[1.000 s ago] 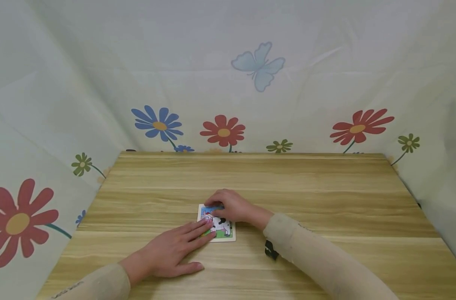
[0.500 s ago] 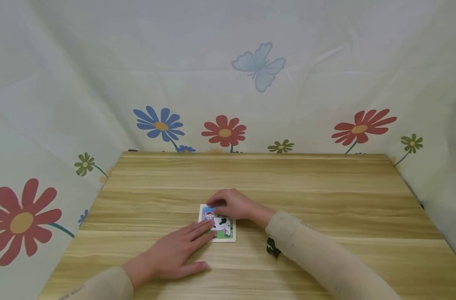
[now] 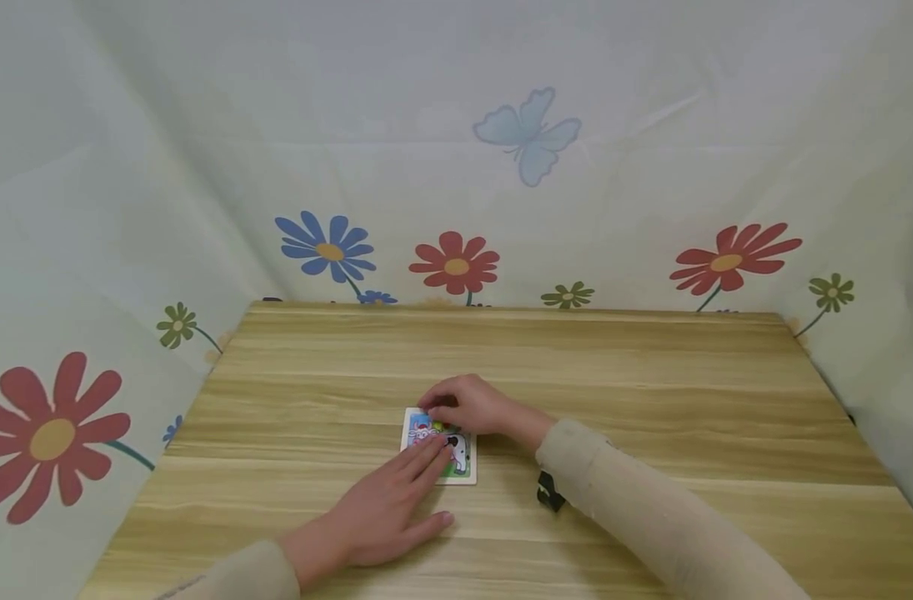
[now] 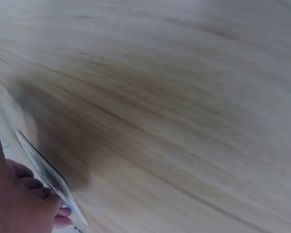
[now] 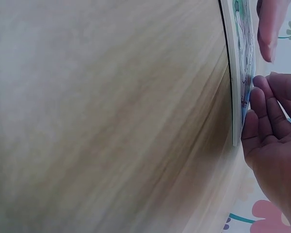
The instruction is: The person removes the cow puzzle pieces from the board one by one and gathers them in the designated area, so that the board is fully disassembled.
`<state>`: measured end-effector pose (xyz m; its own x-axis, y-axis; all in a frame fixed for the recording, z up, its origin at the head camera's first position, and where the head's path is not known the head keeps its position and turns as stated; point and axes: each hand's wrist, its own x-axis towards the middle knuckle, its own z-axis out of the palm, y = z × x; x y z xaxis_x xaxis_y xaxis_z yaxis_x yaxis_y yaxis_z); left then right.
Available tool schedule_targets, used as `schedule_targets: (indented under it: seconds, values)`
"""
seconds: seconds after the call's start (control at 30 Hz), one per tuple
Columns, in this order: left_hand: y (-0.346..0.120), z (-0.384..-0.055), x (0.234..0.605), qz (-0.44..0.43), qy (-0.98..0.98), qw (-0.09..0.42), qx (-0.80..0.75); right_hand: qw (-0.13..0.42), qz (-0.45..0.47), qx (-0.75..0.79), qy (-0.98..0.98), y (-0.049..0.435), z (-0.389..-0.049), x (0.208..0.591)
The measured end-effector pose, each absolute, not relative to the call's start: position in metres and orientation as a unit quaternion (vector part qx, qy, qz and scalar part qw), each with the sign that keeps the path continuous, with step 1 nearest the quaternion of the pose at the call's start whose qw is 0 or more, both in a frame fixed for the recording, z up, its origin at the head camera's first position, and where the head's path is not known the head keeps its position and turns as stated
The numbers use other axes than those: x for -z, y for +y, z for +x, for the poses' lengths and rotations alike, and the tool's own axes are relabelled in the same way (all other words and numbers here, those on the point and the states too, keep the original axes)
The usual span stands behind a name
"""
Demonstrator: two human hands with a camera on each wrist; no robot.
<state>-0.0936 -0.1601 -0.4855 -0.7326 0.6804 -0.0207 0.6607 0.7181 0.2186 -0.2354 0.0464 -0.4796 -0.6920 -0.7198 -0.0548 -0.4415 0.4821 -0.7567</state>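
A small square picture board (image 3: 465,467) with a pale border lies flat on the wooden table, showing a black-and-white cow on green and blue. My left hand (image 3: 388,508) reaches over it from the front left, its straight fingers resting on the cow and hiding part of it. At the far edge is my right hand (image 3: 471,406), fingers bent and the fingertips right at the board's upper part. A yellow-green spot shows beside its thumb. In the right wrist view the right hand (image 5: 276,121) has thumb and forefinger close together; I cannot tell whether they pinch anything.
The wood-grain table (image 3: 651,375) stretches away on all sides of the board. Behind and beside it hangs a pale curtain (image 3: 614,192) printed with flowers and a butterfly. A small black item (image 3: 549,492) shows beside the right cuff.
My left hand has slid a little to the right over the cow. The right thumb has drawn back slightly, uncovering more of the upper picture. The head view has shifted slightly.
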Motion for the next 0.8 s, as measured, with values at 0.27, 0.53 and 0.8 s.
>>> schedule_targets:
  seconds: [0.27,0.53,0.8]
  values:
    - [-0.148,-0.093,0.489,0.331,0.938,0.045,-0.093,0.197,-0.346,0.374,0.837,0.045,-0.237,0.478]
    - [-0.142,-0.092,0.491,0.326,0.941,0.019,-0.09,0.205,-0.353,0.37,0.835,0.043,-0.238,0.471]
    - [-0.142,-0.091,0.496,0.327,0.941,-0.012,-0.083,0.234,-0.342,0.373,0.83,0.04,-0.242,0.468]
